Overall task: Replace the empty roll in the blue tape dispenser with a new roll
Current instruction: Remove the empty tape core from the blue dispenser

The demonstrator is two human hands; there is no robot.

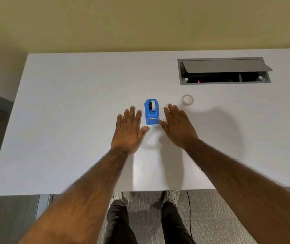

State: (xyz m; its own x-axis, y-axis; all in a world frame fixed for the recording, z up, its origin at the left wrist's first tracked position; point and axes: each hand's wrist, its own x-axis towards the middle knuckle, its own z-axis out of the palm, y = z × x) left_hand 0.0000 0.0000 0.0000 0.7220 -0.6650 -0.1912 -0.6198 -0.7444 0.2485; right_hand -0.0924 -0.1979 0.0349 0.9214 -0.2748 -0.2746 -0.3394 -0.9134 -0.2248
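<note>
A small blue tape dispenser stands in the middle of the white table, with a whitish roll core seated in its slot and its cutter end toward me. A clear tape roll lies flat on the table to the dispenser's right, a little farther back. My left hand rests flat, fingers spread, just left of the dispenser. My right hand lies flat just right of it, its thumb tip next to the dispenser's near corner. Neither hand holds anything.
A grey cable hatch with its lid propped up is set into the table at the back right. The table's near edge runs below my forearms, with my legs, shoes and a black cable over grey carpet beneath.
</note>
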